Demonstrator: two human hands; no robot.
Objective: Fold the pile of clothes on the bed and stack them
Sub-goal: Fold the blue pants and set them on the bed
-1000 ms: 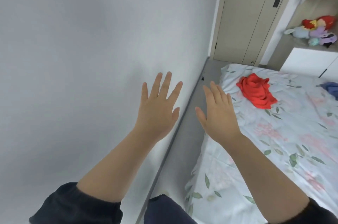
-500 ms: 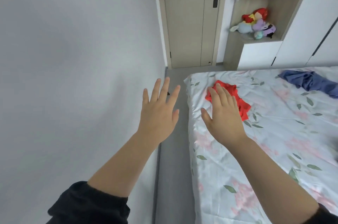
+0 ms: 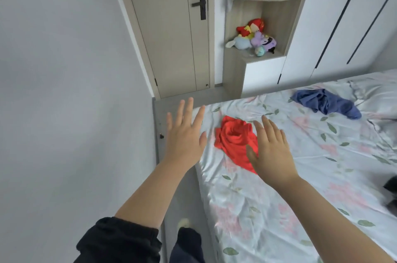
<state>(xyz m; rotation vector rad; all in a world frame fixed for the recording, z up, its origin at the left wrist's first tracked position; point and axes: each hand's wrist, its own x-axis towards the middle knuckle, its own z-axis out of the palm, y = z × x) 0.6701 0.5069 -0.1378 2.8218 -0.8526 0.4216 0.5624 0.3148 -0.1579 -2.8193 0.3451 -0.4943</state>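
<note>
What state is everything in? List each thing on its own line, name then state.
Red garment: crumpled, unfolded.
Blue garment: crumpled, unfolded, farther across.
Left hand: open, fingers spread, holding nothing.
Right hand: open, covering the red garment's near edge; contact unclear.
Bed sheet: wrinkled.
Door: shut.
</note>
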